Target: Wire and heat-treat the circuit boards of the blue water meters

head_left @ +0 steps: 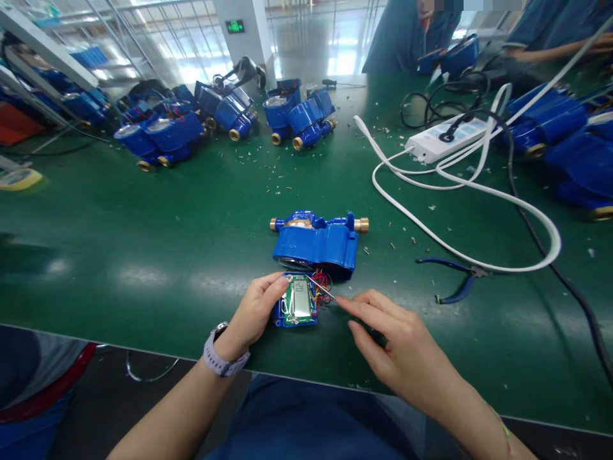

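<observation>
A green circuit board (301, 299) with a lit display sits in a small blue case near the table's front edge. My left hand (258, 305) grips its left side, thumb on the board's upper left corner. My right hand (383, 326) holds a screwdriver (328, 293) with a dark handle, mostly hidden in the fingers. Its thin metal tip reaches the board's upper right corner. Red and yellow wires (324, 284) run from the board's right side toward a blue meter body (316, 246) with brass ends, lying just behind it.
Blue-handled pliers (457, 278) lie open at the right. A white power strip (447, 139) and looped cables cover the right side. Several blue meters (163, 131) line the back of the green table (143, 255). Two people (412, 38) are across the table. Small scraps are scattered about.
</observation>
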Demonstrator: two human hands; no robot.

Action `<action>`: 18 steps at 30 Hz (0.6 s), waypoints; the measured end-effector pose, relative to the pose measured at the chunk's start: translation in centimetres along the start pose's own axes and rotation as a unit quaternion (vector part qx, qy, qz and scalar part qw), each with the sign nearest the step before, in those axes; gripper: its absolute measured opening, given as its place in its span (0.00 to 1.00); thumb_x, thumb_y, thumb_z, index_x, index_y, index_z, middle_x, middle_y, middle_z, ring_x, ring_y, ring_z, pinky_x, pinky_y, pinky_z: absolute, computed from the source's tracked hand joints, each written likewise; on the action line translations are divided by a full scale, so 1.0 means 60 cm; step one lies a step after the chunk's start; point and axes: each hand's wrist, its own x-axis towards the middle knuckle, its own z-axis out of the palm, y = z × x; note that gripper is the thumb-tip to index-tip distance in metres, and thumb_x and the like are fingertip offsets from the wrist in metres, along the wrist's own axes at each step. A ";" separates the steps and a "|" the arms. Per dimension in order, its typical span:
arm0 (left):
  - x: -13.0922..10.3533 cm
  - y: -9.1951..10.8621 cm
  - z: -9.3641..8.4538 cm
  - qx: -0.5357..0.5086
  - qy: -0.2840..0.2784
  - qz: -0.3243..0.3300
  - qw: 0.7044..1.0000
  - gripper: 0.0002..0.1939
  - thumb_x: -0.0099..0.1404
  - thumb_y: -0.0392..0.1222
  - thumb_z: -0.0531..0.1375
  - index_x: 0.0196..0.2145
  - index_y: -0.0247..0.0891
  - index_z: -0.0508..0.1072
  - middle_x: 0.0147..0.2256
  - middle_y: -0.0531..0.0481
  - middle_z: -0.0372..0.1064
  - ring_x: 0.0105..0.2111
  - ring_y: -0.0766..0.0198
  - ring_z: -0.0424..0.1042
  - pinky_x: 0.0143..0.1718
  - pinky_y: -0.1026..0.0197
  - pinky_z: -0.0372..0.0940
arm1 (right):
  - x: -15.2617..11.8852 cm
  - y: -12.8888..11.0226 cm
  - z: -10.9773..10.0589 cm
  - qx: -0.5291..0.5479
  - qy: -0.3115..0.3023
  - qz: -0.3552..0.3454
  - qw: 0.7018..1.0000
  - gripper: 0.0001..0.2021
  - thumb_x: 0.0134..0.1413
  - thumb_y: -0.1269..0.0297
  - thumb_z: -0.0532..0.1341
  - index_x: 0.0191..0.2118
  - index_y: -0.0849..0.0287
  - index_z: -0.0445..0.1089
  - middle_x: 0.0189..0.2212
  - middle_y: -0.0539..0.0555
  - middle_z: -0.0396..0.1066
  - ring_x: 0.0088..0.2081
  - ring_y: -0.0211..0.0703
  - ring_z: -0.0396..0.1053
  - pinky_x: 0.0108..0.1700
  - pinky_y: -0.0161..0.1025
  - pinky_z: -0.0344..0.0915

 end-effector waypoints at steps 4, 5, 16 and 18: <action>0.002 -0.009 -0.007 0.017 -0.009 0.000 1.000 0.23 0.62 0.59 0.61 0.35 0.33 0.78 0.25 0.48 0.73 0.22 0.64 0.69 0.24 0.65 0.63 | -0.003 -0.009 0.001 -0.081 0.002 -0.006 0.997 0.18 0.64 0.73 0.49 0.56 0.60 0.67 0.41 0.57 0.70 0.32 0.44 0.72 0.33 0.42 0.72; 0.002 -0.009 -0.008 0.024 -0.008 0.004 1.000 0.23 0.62 0.59 0.61 0.33 0.33 0.77 0.24 0.48 0.72 0.21 0.65 0.68 0.23 0.65 0.62 | -0.004 -0.012 0.002 -0.109 0.006 -0.009 0.994 0.18 0.64 0.73 0.49 0.56 0.61 0.68 0.41 0.57 0.70 0.31 0.44 0.72 0.31 0.42 0.71; 0.000 0.015 0.001 0.190 0.011 0.102 0.976 0.22 0.66 0.53 0.55 0.45 0.34 0.79 0.33 0.45 0.77 0.33 0.58 0.74 0.34 0.61 0.66 | -0.001 -0.039 0.004 -0.320 0.038 -0.076 0.944 0.20 0.61 0.75 0.47 0.51 0.65 0.71 0.35 0.58 0.73 0.23 0.42 0.70 0.18 0.40 0.63; 0.001 0.012 -0.001 0.236 0.021 0.143 0.961 0.20 0.68 0.50 0.54 0.46 0.35 0.79 0.36 0.45 0.76 0.37 0.57 0.74 0.39 0.60 0.66 | 0.001 -0.039 0.001 -0.326 0.039 -0.078 0.941 0.20 0.60 0.76 0.47 0.51 0.64 0.71 0.35 0.57 0.73 0.24 0.41 0.71 0.19 0.39 0.64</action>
